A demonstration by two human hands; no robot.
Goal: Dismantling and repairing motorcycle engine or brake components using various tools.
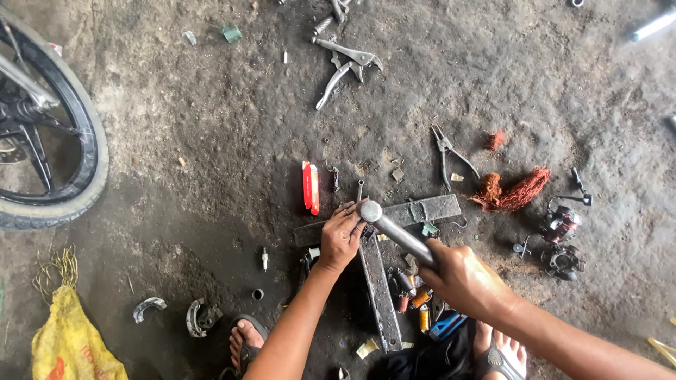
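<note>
A motorcycle wheel (53,134) stood well to the left of the crossed steel bars (422,210) on the dirt floor. A yellow bag (70,338) lay below-left of them. The right hand (461,278) was closed around a hammer (394,229), its head over the crossing. The left hand (341,236), fingers curled, pressed something hidden there. Pliers (345,63) lay above; copper wire (517,188) to the right.
</note>
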